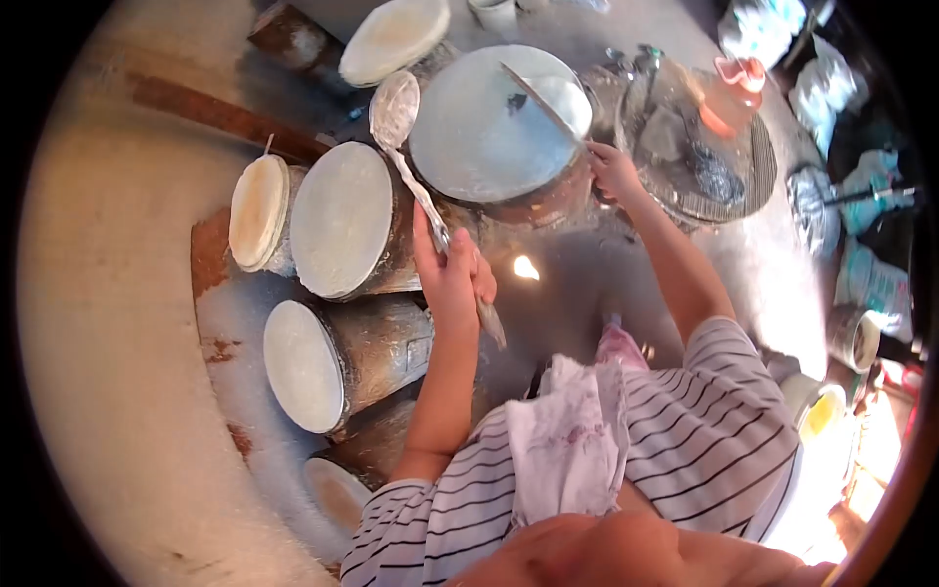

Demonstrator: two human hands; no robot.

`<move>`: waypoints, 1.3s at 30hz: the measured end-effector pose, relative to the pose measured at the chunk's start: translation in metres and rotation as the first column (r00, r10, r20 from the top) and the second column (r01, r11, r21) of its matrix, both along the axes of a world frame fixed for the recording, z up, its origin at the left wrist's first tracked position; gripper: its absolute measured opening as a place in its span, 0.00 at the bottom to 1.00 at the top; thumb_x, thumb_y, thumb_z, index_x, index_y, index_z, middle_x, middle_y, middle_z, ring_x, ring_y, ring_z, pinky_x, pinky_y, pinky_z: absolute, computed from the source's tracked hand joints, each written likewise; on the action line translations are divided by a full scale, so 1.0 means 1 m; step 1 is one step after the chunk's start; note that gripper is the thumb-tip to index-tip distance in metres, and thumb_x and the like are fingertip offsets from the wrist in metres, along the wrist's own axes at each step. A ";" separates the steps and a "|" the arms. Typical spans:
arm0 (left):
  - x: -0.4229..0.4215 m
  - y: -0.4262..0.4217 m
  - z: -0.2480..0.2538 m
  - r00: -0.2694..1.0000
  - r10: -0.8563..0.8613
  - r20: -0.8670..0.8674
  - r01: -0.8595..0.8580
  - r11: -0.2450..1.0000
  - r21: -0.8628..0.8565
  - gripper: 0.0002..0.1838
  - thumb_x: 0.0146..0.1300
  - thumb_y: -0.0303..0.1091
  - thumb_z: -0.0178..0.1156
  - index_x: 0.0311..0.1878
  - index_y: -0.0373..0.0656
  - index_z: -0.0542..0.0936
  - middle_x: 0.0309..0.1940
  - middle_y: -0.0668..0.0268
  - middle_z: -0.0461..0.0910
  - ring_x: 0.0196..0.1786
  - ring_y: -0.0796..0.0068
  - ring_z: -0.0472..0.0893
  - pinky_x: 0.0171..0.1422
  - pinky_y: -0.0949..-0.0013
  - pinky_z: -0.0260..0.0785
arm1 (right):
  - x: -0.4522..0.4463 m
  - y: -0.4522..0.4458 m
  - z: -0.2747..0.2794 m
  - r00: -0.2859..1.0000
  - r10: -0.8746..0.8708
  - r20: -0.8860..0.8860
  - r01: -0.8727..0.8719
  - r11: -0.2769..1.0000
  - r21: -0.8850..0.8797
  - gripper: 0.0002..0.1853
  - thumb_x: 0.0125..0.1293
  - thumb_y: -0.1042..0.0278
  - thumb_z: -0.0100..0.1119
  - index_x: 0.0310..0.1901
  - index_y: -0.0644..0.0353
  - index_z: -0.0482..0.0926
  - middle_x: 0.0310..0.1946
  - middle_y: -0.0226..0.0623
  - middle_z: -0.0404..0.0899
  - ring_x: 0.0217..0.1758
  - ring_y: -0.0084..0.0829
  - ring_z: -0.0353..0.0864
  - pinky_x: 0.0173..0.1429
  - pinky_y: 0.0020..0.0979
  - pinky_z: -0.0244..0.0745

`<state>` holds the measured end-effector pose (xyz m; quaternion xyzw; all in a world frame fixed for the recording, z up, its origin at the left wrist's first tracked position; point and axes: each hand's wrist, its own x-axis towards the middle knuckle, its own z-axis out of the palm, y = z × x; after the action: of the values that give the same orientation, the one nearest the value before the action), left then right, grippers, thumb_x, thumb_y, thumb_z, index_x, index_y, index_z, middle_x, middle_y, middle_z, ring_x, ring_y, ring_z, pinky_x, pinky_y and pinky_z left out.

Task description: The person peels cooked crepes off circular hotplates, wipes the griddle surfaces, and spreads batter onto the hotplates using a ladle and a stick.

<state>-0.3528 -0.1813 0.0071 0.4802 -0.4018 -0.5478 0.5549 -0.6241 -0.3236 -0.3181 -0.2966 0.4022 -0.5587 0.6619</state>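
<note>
My left hand [455,279] is closed around the handle of a ladle [395,112]. The ladle's round bowl is smeared with a whitish coating and hangs beside the left rim of a wide round pot top [460,142], pale and smooth. In my right hand [613,173] is a long, thin, flat stick [543,103], slanting up and left over that same pot top. A dark patch [516,103] shows on the pale surface beneath the stick. Whether the stick touches the surface I cannot tell.
Several pots with pale round tops, such as this one [342,220], line the left. A round ridged stand [753,181] at the right bears a pinkish-orange bottle [732,96] and dark bundles. Plastic bags [827,93] and buckets [810,401] stand along the right edge.
</note>
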 end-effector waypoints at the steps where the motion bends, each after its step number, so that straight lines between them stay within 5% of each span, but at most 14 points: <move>1: -0.003 -0.010 -0.006 1.000 -0.026 0.000 0.026 1.000 -0.009 0.34 0.69 0.31 0.51 0.74 0.50 0.47 0.16 0.72 0.60 0.11 0.84 0.59 0.12 0.76 0.53 | 0.032 0.032 0.115 0.860 -0.028 -0.510 0.019 1.000 -0.022 0.11 0.70 0.62 0.50 0.45 0.57 0.78 0.21 0.27 0.74 0.16 0.17 0.66 0.15 0.23 0.57; 3: -0.015 -0.023 -0.008 0.999 -0.045 0.018 0.045 0.998 0.033 0.34 0.69 0.29 0.49 0.74 0.49 0.47 0.15 0.73 0.59 0.11 0.84 0.58 0.11 0.76 0.53 | 0.024 0.078 0.130 0.842 0.389 -0.373 -0.309 0.916 0.257 0.18 0.68 0.68 0.49 0.58 0.55 0.74 0.27 0.33 0.79 0.13 0.21 0.68 0.16 0.24 0.62; 6: -0.027 -0.031 -0.016 0.998 -0.046 0.044 0.044 0.998 0.043 0.33 0.69 0.31 0.49 0.74 0.48 0.48 0.18 0.73 0.60 0.11 0.85 0.57 0.12 0.77 0.50 | -0.045 0.096 0.151 0.872 0.424 -0.245 -0.255 0.820 0.512 0.17 0.67 0.66 0.53 0.57 0.53 0.76 0.22 0.31 0.76 0.13 0.18 0.67 0.15 0.20 0.57; 10: -0.060 -0.048 -0.020 0.999 -0.041 0.013 0.039 0.993 0.114 0.33 0.69 0.31 0.51 0.74 0.49 0.49 0.19 0.73 0.61 0.13 0.86 0.59 0.13 0.78 0.53 | -0.078 -0.006 0.129 0.788 0.310 -0.532 -0.234 0.950 0.206 0.18 0.68 0.65 0.55 0.58 0.54 0.76 0.22 0.35 0.78 0.16 0.21 0.70 0.16 0.25 0.65; 12: -0.079 -0.060 -0.027 0.997 -0.075 0.025 0.072 0.993 0.093 0.34 0.70 0.27 0.48 0.74 0.47 0.45 0.17 0.73 0.60 0.12 0.85 0.59 0.13 0.77 0.54 | -0.045 -0.060 0.115 0.582 -0.033 -0.812 -0.263 0.938 -0.227 0.17 0.66 0.67 0.56 0.56 0.53 0.77 0.27 0.39 0.79 0.21 0.29 0.76 0.22 0.33 0.73; 15: -0.102 -0.076 -0.024 0.999 -0.052 0.012 0.049 0.988 0.145 0.34 0.69 0.27 0.48 0.74 0.47 0.45 0.17 0.73 0.60 0.12 0.85 0.59 0.12 0.77 0.54 | 0.002 -0.065 0.161 0.319 0.056 -0.946 -0.218 0.976 -0.016 0.19 0.63 0.71 0.54 0.57 0.52 0.75 0.33 0.41 0.80 0.28 0.36 0.81 0.34 0.36 0.77; 17: -0.097 -0.082 -0.019 0.997 -0.071 -0.004 0.070 0.984 0.167 0.34 0.69 0.27 0.48 0.74 0.47 0.46 0.18 0.73 0.62 0.12 0.85 0.60 0.12 0.76 0.54 | -0.003 -0.019 0.175 0.059 -0.213 -0.975 -0.304 0.927 -0.221 0.19 0.63 0.71 0.52 0.57 0.51 0.74 0.36 0.41 0.80 0.31 0.37 0.83 0.38 0.36 0.77; 18: -0.091 -0.085 -0.017 0.994 -0.094 0.053 0.084 0.982 0.169 0.34 0.69 0.27 0.48 0.74 0.49 0.47 0.18 0.73 0.62 0.12 0.85 0.59 0.12 0.77 0.53 | -0.020 -0.002 0.185 0.417 -0.050 -0.908 -0.119 0.987 -0.108 0.19 0.63 0.70 0.50 0.57 0.50 0.72 0.32 0.41 0.80 0.33 0.36 0.83 0.39 0.38 0.76; 20: -0.085 -0.094 -0.018 0.979 -0.145 0.144 0.120 0.978 0.168 0.33 0.69 0.29 0.49 0.74 0.53 0.49 0.20 0.73 0.61 0.13 0.87 0.58 0.12 0.79 0.53 | -0.044 0.010 0.164 0.446 0.060 -0.893 0.028 0.996 0.081 0.19 0.63 0.68 0.51 0.56 0.49 0.73 0.28 0.41 0.79 0.32 0.38 0.82 0.38 0.40 0.75; 22: -0.102 -0.119 -0.040 0.985 -0.170 -0.034 0.173 0.946 0.274 0.32 0.69 0.29 0.49 0.73 0.55 0.50 0.20 0.74 0.61 0.13 0.87 0.58 0.12 0.80 0.52 | -0.014 0.003 0.154 0.460 0.010 -0.888 -0.017 1.000 0.002 0.20 0.63 0.68 0.50 0.58 0.49 0.72 0.26 0.42 0.80 0.31 0.42 0.82 0.36 0.42 0.75; 24: -0.118 -0.138 -0.045 0.959 -0.151 -0.241 0.226 0.920 0.322 0.30 0.70 0.30 0.49 0.72 0.57 0.53 0.20 0.75 0.61 0.13 0.88 0.57 0.12 0.82 0.50 | 0.007 -0.026 0.144 0.075 -0.131 -0.989 -0.107 0.985 -0.138 0.20 0.63 0.71 0.47 0.57 0.48 0.72 0.29 0.46 0.80 0.33 0.49 0.81 0.36 0.46 0.75; 26: -0.122 -0.154 -0.030 0.900 -0.101 -0.423 0.275 0.886 0.374 0.26 0.70 0.33 0.49 0.70 0.60 0.59 0.19 0.77 0.61 0.13 0.89 0.56 0.12 0.83 0.48 | -0.013 -0.022 0.166 0.182 -0.146 -0.972 -0.135 0.976 -0.172 0.22 0.62 0.72 0.49 0.58 0.47 0.71 0.29 0.46 0.79 0.32 0.49 0.81 0.36 0.46 0.75; 30: -0.053 -0.154 -0.019 0.476 -0.019 -0.879 0.528 0.806 0.268 0.12 0.73 0.39 0.47 0.33 0.45 0.69 0.16 0.76 0.59 0.11 0.88 0.59 0.10 0.81 0.51 | -0.052 0.029 0.133 0.152 -0.160 -0.975 -0.107 0.978 -0.178 0.19 0.64 0.71 0.49 0.57 0.46 0.70 0.28 0.47 0.78 0.31 0.49 0.80 0.33 0.44 0.75; 39: -0.041 -0.153 -0.022 0.333 0.331 -0.883 0.398 0.799 0.450 0.15 0.67 0.29 0.55 0.25 0.48 0.64 0.18 0.76 0.61 0.14 0.88 0.60 0.14 0.82 0.57 | -0.060 -0.021 0.148 0.272 -0.176 -0.946 -0.298 0.920 -0.257 0.14 0.66 0.68 0.48 0.52 0.52 0.75 0.29 0.50 0.79 0.32 0.50 0.79 0.35 0.45 0.74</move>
<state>-0.3937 -0.3342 -0.0146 0.2118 0.1802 -0.8289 0.4854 -0.6844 -0.3446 -0.1705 -0.7116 0.5878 -0.3063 0.2330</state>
